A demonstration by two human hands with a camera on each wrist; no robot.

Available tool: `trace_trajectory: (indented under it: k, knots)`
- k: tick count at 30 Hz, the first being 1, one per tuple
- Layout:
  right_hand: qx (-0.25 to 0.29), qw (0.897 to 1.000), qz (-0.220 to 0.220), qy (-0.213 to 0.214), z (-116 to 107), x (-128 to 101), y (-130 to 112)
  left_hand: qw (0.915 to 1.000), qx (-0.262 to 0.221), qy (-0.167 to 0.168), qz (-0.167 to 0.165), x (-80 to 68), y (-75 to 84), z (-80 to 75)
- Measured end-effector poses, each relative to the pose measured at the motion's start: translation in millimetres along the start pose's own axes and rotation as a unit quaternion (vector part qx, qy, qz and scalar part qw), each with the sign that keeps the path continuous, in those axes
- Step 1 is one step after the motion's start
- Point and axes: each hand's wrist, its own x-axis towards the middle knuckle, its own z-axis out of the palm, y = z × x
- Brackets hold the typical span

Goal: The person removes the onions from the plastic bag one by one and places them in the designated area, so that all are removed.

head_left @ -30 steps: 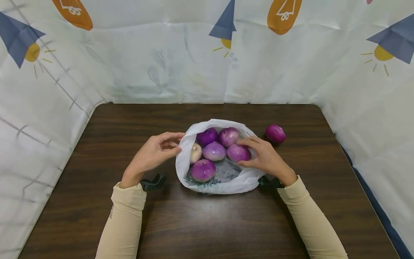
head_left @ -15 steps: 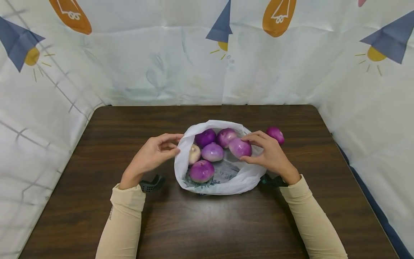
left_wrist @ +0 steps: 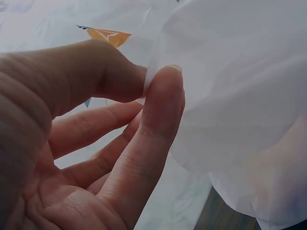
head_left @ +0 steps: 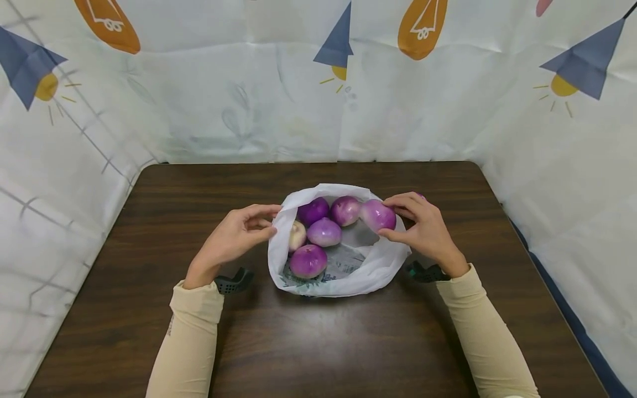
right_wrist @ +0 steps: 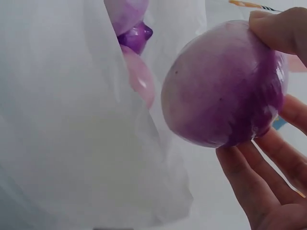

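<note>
A white plastic bag (head_left: 343,287) stands with its mouth wide on the table, and several onions lie inside, purple ones such as this onion (head_left: 308,261) and one pale onion (head_left: 297,236). My left hand (head_left: 235,239) pinches the bag's left rim between thumb and finger, plain in the left wrist view. With thumb and fingertips my right hand (head_left: 423,226) grips a purple onion (right_wrist: 220,86), raised at the bag's right rim. Behind the right hand, another purple onion (head_left: 421,195) is almost wholly hidden.
The dark wood table (head_left: 318,342) carries the bag near its middle. White printed fabric (head_left: 278,99) hangs behind the table and along both sides.
My right hand has lifted the purple onion from among the others and moved it right and away to the bag's rim. The left hand has kept its pinch on the bag.
</note>
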Motion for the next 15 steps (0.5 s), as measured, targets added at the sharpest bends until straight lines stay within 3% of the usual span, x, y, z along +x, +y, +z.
trace_trajectory:
  k: [4,11,15]
  knots:
    - [0.020,1.000,-0.001,0.024,-6.2,-0.5,1.9,1.0000,0.000,0.000,0.001,0.6,1.0,0.3]
    - [0.008,0.998,0.012,0.065,-20.4,-2.8,4.5,0.9999,0.004,0.004,0.010,0.3,0.0,0.1]
    - [0.044,0.996,0.024,0.079,-29.4,-4.1,6.0,1.0000,0.006,0.003,0.002,-0.7,0.8,0.0]
